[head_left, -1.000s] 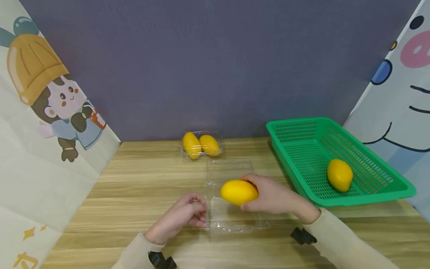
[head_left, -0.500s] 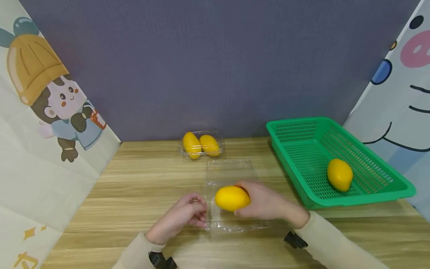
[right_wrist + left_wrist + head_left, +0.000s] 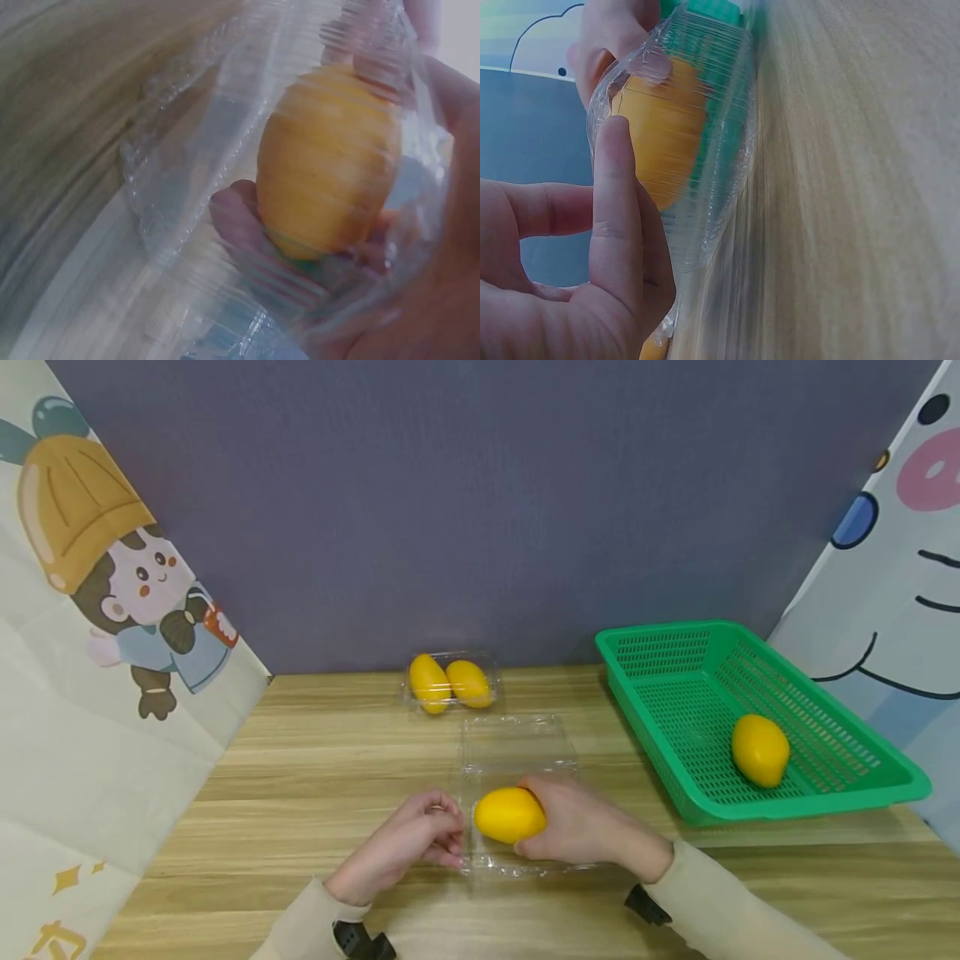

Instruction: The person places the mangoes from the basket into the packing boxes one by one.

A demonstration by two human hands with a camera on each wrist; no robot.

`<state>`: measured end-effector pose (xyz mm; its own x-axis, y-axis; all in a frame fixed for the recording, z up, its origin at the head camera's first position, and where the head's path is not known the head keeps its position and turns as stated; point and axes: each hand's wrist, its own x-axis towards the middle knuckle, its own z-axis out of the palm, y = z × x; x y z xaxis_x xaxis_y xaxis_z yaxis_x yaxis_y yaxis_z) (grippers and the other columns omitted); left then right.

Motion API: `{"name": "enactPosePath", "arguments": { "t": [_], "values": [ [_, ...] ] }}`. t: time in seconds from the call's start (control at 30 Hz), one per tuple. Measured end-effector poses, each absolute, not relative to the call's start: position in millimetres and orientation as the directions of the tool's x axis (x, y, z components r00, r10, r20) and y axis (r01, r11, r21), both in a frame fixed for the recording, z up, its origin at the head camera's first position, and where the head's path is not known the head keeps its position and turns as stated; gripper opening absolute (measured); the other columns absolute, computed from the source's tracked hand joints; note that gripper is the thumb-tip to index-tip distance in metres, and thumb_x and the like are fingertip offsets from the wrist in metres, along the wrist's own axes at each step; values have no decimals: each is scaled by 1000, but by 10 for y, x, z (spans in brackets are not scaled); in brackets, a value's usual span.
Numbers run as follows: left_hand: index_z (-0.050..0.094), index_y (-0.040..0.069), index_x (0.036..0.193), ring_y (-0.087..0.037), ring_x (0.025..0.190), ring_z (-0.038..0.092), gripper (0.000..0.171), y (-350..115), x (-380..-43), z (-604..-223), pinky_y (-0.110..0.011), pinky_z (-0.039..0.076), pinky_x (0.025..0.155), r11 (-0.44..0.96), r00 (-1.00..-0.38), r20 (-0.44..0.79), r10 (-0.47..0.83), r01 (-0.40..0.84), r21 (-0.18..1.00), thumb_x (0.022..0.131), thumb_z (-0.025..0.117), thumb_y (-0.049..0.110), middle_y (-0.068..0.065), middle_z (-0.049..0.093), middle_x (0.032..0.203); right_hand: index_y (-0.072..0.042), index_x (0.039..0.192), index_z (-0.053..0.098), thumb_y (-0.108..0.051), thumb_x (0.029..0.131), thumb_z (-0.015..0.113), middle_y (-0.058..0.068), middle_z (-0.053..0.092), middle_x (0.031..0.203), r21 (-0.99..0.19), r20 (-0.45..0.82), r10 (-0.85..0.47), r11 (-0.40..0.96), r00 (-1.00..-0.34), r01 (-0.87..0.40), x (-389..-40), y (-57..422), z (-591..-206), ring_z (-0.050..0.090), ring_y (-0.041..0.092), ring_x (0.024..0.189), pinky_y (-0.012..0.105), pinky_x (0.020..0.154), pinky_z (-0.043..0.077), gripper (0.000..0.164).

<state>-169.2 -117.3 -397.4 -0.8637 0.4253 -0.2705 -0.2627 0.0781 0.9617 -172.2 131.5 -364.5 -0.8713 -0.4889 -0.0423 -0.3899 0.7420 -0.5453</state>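
My right hand (image 3: 566, 820) grips a smooth yellow mango (image 3: 509, 815), low inside the near half of an unfolded clear plastic clamshell box (image 3: 517, 742). Through its ribbed wall in the right wrist view, fingers and thumb lie on opposite sides of the mango (image 3: 326, 161). At the box's left edge is my left hand (image 3: 412, 842), fingers loosely bent. The left wrist view has one fairly straight finger (image 3: 615, 217) against the wall of the box (image 3: 724, 97), with the mango (image 3: 664, 127) behind the plastic.
A green slotted basket (image 3: 652, 735) stands to the right with one mango (image 3: 760, 751) in it. Against the dark back wall, another clear box (image 3: 491, 670) holds two mangoes (image 3: 469, 684). Everything stands on a wood-grain table (image 3: 315, 760), between printed side panels.
My right hand has brought the mango left, nearer me and lower into the near half of the box. The left hand has stayed at the box's left edge.
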Motion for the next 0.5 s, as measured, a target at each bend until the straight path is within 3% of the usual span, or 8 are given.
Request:
{"name": "enactPosePath", "arguments": {
  "t": [0.27, 0.5],
  "values": [
    [52, -1, 103, -18, 71, 61, 14, -1173, -1683, -3967, -33, 63, 70, 78, -864, -273, 422, -266, 961, 96, 60, 8, -11, 59, 82, -7, 119, 65, -37, 71, 84, -5, 65, 97, -464, -60, -489, 785, -870, -410, -1698, 1258, -3707, 57, 13, 82, 37, 71, 51, 60],
    [52, -1, 103, -17, 71, 61, 15, -1172, -1685, -3960, -32, 63, 70, 80, -859, -280, 428, -272, 959, 96, 60, 8, -11, 59, 82, -7, 118, 65, -40, 73, 84, -5, 63, 94, -492, -90, -466, 789, -880, -368, -1684, 1221, -3726, 55, 13, 79, 37, 68, 49, 59]
  ]
}}
